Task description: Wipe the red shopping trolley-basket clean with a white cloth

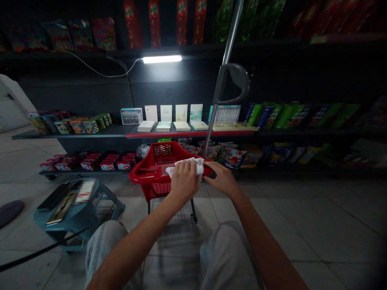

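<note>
A small red plastic shopping cart [137,177] stands in front of my knees. My left hand [185,177] is closed over a white cloth [198,162] and presses it on the cart's near edge. At the right corner of that edge, my right hand [223,177] grips the red rim, fingers on top and thumb below. A metal pole [231,34] with a grey loop-shaped handle [248,82] rises behind the cart's right side. Its foot is hidden behind the cart and my hands.
Shelves [111,131] behind the cart hold small boxes, books [181,125] and snack bags [231,157]. A lit tube lamp [162,59] hangs under the upper shelf. To the left, a blue-grey stool [105,191] carries a phone-like slab [62,207]; a black cable [45,251] runs past it.
</note>
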A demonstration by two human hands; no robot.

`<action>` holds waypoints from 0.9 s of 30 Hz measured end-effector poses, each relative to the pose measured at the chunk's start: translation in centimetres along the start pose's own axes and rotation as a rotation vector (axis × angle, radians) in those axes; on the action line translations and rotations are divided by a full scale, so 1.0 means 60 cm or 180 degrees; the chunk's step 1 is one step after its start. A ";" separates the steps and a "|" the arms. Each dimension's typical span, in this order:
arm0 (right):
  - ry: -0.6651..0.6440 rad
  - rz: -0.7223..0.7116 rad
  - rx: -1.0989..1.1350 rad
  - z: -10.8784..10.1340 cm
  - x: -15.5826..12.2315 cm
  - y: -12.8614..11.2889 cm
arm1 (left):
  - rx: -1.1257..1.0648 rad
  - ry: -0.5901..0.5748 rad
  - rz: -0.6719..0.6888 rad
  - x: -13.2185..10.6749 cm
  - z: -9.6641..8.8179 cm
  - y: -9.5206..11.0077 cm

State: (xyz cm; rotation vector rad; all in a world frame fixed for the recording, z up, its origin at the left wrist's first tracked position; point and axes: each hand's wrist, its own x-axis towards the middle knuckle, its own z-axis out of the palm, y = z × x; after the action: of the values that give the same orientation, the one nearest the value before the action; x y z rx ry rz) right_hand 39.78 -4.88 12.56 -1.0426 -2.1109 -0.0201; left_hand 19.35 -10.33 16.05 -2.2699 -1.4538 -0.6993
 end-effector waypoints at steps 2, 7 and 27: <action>0.0110 0.0078 0.0157 0.000 -0.009 -0.001 | -0.0056 -0.0042 0.0090 0.001 0.002 0.009; 0.0145 0.0151 0.1059 -0.010 -0.025 0.010 | -0.0157 -0.0068 0.0126 0.000 0.006 0.029; -0.0177 -0.0248 0.1277 0.010 -0.014 0.021 | -0.0299 -0.0397 0.0698 -0.043 -0.045 -0.126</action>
State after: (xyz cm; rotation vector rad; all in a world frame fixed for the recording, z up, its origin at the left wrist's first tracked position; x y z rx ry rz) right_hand 40.56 -4.42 11.23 -0.7276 -2.0883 0.3828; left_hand 10.95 -10.59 16.99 -2.5368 -1.2205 -0.5792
